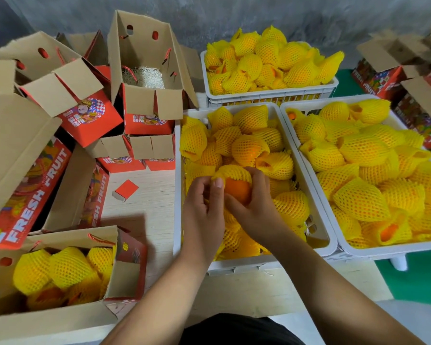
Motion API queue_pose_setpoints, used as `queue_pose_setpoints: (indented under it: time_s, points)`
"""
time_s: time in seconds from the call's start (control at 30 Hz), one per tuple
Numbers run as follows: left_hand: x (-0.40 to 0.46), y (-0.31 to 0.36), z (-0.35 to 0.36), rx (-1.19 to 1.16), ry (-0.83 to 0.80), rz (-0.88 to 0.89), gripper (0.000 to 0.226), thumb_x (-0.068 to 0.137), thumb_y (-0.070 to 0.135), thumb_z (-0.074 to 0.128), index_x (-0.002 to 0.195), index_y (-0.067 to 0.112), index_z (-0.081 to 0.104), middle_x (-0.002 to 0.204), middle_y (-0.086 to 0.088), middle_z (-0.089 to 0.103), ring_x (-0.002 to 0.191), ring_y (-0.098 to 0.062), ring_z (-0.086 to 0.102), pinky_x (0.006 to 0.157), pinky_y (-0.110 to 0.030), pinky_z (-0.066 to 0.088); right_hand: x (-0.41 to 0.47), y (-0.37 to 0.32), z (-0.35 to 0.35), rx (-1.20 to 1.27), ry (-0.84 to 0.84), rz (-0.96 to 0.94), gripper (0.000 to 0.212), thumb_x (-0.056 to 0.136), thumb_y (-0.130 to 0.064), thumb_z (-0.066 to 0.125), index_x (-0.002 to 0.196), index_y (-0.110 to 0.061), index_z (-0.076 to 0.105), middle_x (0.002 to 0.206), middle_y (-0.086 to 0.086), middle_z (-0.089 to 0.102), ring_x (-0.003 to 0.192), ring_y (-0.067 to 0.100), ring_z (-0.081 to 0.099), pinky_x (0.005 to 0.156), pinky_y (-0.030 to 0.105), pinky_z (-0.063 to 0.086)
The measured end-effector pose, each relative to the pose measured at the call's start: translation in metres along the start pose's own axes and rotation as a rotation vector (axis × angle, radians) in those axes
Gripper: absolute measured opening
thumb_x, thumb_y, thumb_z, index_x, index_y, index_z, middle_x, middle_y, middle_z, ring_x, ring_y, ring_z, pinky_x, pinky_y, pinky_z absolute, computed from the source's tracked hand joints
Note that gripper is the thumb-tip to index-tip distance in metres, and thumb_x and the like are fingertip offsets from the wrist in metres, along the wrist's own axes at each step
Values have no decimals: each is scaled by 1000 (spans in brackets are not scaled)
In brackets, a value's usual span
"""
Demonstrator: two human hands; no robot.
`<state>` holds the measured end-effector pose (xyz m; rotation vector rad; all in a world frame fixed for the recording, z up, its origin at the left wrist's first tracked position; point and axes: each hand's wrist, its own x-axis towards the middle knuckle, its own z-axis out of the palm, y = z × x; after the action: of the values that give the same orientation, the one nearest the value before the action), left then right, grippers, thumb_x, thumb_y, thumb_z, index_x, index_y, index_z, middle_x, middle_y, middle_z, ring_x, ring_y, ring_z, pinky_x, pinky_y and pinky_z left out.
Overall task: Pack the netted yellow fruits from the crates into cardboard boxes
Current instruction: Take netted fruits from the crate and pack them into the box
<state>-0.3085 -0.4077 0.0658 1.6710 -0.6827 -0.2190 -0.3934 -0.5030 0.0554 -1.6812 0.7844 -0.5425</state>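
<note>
Judging by the table, the packing has hardly dented the pile. One cardboard box (60, 277) at the near left corner of the bench holds a handful of netted fruits (67, 267), with room left above them. Another box (144, 70) standing at the far left holds only a white pad in its bottom, and several more lie tumbled and open between the two. Three white plastic crates remain heaped: the middle crate (177, 195) under the hands, the right crate (343, 247) just beside it, and the far crate (271, 94) behind.

Both hands are over the middle crate, working on one fruit (237, 189). Its smooth orange skin shows on the near side where the sleeve has ridden up. The left hand (204, 210) pinches the yellow net at the fruit's left edge, thumb up against it. The right hand (254, 205) cups the fruit from the right, fingers curled round it.

The nets are soft foam mesh, diamond-holed, open at their ruffled ends. Box walls are plain brown corrugated board, printed red outside. A small red card (125, 190) lies flat on the pale wood bench (147, 202).
</note>
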Motion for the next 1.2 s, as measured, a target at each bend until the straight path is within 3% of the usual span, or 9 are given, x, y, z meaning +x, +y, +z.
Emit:
queue_pose_setpoints:
  time_s: [0.1,0.3,0.47,0.57,0.63,0.73,0.9,1.07,1.2]
  points:
    - [1,3,-2,-19,8,-18,22,105,39,49,100,23,63,89,11,64,84,-9,60,68,-15,45,-1,-2,0,175,-166,28,62,84,-28,74,137,-28,43,122,5,64,108,23,67,90,48,60]
    - [-4,-6,-16,87,-183,247,20,99,37,55,92,20,63,85,11,56,80,-9,54,72,-19,41,4,-3,4,281,123,165,61,72,-33,76,127,-33,49,109,10,67,99,24,69,80,43,61]
    - [1,-4,-10,-619,-226,-689,63,93,73,50,136,28,59,130,2,69,122,-18,64,105,-42,50,-5,-6,10,131,106,13,56,83,-33,64,133,-35,40,128,16,54,117,32,58,98,57,51]
    - [5,-6,-12,-874,-346,-813,61,98,60,53,150,28,50,147,-2,60,136,-19,57,119,-44,38,-12,-11,16,-9,-254,-85,77,82,-24,58,154,-33,31,146,8,45,127,18,50,108,47,47]
    - [5,-12,-14,-882,-286,-777,54,101,45,55,150,22,51,145,-5,61,134,-22,59,113,-43,46,-12,-16,15,-49,-310,-167,81,84,-18,55,160,-27,28,154,-1,42,130,8,45,111,35,42]
    - [8,-18,-26,-876,-118,-752,52,98,32,63,146,16,53,136,-9,68,124,-28,66,98,-44,58,0,-6,6,-322,29,-182,70,88,-31,53,156,-26,37,151,-5,44,138,17,37,113,42,35]
    - [14,-27,-59,-879,-8,-743,71,77,29,80,142,15,54,126,-11,69,94,-23,74,75,-33,61,10,22,17,-1045,-306,107,72,86,-53,69,144,-24,37,146,5,44,136,38,39,106,50,38]
    - [11,-28,-83,-821,-99,-630,85,80,11,83,152,21,39,138,-15,60,112,-27,66,79,-36,57,15,24,41,-1095,-182,148,76,86,-50,73,141,-15,35,139,12,53,132,37,46,106,45,40]
    - [18,-34,-126,-1024,-143,-706,65,89,49,68,147,23,52,134,-10,66,116,-26,64,89,-38,55,-2,-8,47,-671,116,79,66,83,-41,82,134,-16,49,126,14,60,117,36,58,92,41,46]
